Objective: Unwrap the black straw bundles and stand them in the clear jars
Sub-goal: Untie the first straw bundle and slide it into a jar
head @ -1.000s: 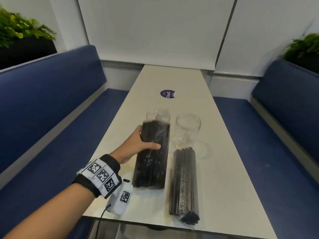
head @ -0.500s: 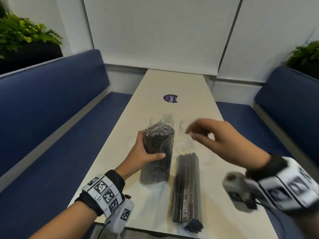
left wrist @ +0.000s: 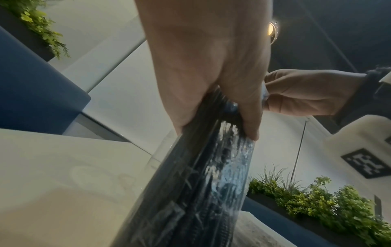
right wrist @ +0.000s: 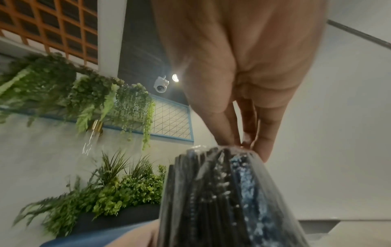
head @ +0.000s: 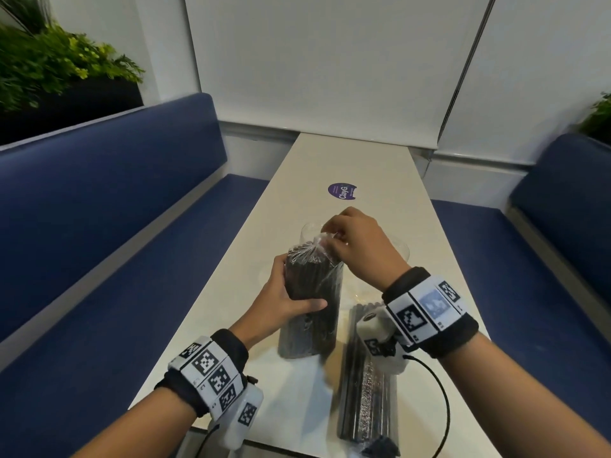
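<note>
**A:** Straw bundle point(head: 310, 302) number one is propped up on its end on the table point(head: 330, 160), still in its plastic. The left hand point(head: 281, 299) is wrapped around the middle, and the right hand point(head: 353, 239) has the gathered top of the wrap pinched tight between its fingertips point(right wrist: 228, 133). So the unwrapping's barely begun, I'd say.

**B:** And the other one?

**A:** The second bundle point(head: 367, 391) lies flat just beside it, near the table's front edge, wrap untouched. One clear jar point(head: 309, 231) peeks out behind the held bundle; the other's mostly hidden behind the right hand. Nothing's in either as far as I can see, so nearly everything's left.

**B:** Where is this?

**A:** It's a booth: long pale table with a purple sticker point(head: 342, 191), blue benches point(head: 109, 206) either side, white wall panels and plants point(head: 56, 64) up in the corners.
</note>
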`<state>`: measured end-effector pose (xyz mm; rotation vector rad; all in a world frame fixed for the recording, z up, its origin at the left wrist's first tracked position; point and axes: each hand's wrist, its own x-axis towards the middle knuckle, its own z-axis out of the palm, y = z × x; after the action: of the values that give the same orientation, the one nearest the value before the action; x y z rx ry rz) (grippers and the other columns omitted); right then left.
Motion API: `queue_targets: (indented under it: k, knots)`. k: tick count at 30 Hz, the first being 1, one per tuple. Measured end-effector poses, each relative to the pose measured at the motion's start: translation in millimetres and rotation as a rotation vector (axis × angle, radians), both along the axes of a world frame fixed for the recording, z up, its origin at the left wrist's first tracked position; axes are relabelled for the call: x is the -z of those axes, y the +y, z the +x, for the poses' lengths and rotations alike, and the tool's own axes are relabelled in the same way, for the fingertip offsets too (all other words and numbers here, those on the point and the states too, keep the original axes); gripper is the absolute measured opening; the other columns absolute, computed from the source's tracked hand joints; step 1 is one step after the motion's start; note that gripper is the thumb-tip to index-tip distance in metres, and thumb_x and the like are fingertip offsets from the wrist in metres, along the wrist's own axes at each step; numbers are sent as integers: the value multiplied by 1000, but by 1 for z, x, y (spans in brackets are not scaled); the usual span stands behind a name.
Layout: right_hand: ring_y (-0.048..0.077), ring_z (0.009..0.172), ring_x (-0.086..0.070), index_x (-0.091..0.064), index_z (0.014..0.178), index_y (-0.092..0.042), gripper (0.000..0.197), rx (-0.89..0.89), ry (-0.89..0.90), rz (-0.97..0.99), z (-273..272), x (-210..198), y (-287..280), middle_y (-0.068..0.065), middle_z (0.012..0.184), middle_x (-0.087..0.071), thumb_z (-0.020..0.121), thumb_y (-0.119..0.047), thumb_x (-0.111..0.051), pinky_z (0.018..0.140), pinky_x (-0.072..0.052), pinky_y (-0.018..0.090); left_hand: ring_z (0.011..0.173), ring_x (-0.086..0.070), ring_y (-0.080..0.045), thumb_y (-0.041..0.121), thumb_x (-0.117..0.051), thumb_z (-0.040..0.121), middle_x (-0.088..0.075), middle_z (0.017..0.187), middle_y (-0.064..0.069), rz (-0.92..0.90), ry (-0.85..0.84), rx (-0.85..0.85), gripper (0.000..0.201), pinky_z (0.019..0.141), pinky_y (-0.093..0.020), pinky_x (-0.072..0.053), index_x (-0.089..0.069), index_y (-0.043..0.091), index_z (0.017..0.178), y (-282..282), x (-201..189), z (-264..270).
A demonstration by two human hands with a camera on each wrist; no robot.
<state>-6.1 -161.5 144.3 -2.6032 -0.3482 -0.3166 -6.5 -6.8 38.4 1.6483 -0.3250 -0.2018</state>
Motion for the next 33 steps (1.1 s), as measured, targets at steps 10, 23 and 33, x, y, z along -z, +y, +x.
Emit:
queue_targets:
  k: [10, 23, 33]
  knots:
    - [13, 77, -50, -70, 97, -15, 17, 53, -46, 162, -4, -1, -2, 4, 92, -51, 85, -21, -59, 73, -39, 26, 102, -61, -7, 32, -62, 86, -68, 107, 4, 232, -429, -169, 24, 93, -16, -45, -65, 19, 106, 7, -74, 7]
    - [21, 82, -58, -72, 89, -13, 14, 71, -75, 214, -8, 4, -4, 9, 89, -66, 83, -14, -59, 74, -44, 30, 79, -69, -20, 31, -64, 85, -75, 88, -5, 677, -815, -155, 23, 77, -39, -56, -70, 13, 98, -7, -86, 12]
    - [15, 75, -52, -69, 87, -8, 11, 46, -96, 266, -4, 13, -8, 9, 85, -63, 83, -14, -60, 69, -40, 25, 57, -62, -27, 28, -65, 81, -72, 69, -9, 646, -837, -200, 23, 57, -33, -49, -64, 6, 74, -9, -85, 12]
